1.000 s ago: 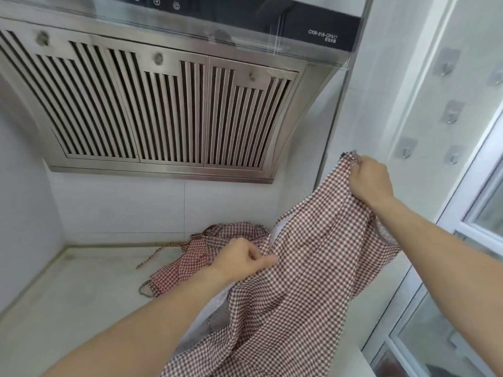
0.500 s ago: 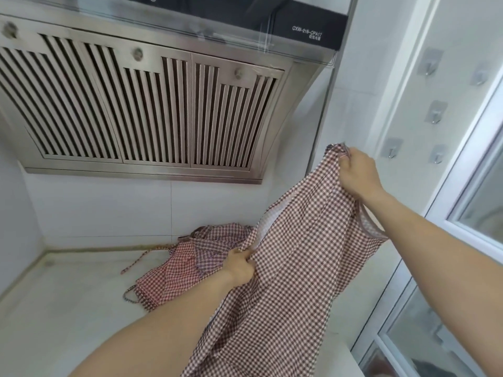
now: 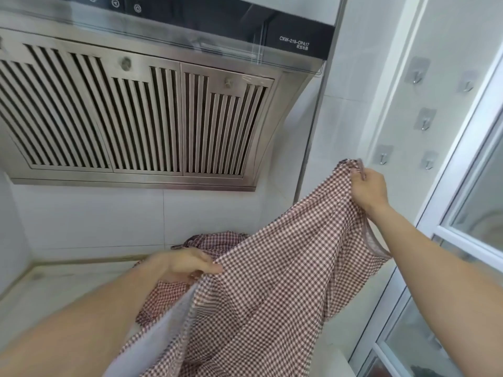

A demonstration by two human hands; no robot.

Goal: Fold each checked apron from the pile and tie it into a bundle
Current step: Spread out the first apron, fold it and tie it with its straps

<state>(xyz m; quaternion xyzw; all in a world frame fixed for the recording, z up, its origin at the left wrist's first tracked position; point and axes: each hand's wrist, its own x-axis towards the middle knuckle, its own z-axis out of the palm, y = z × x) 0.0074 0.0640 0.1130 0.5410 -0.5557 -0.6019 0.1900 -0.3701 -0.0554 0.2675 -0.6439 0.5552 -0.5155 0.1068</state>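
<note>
The person holds one checked apron (image 3: 272, 289) up in the air, in front of the white tile wall (image 3: 89, 219). The right hand (image 3: 368, 187) is raised high, near the wall hooks (image 3: 382, 156); its fingers are curled tight around the top corner of the apron, so the cloth bunches there and hangs down from it. The left hand (image 3: 187, 263) is lower and more to the centre. It grips the apron's left edge w/ fingers pointing to the right, thumb side on top; the picture is a bit blurred here, so how many fingers are under the cloth I cannot tell. Between both hands the apron is stretched diagonal, from upper right to lower left, and the pale inner side of the fabric shows at the bottom left, below the left forearm.

The pile of aprons (image 3: 217, 238) lies behind, on the white countertop (image 3: 54, 281), close to the back wall & partly hidden by the left hand and the held apron. Its lower part shows under the left wrist.

Above all this hangs the steel range hood (image 3: 136, 118) w/ slotted panels. At the right side is a window frame (image 3: 462, 186).
</note>
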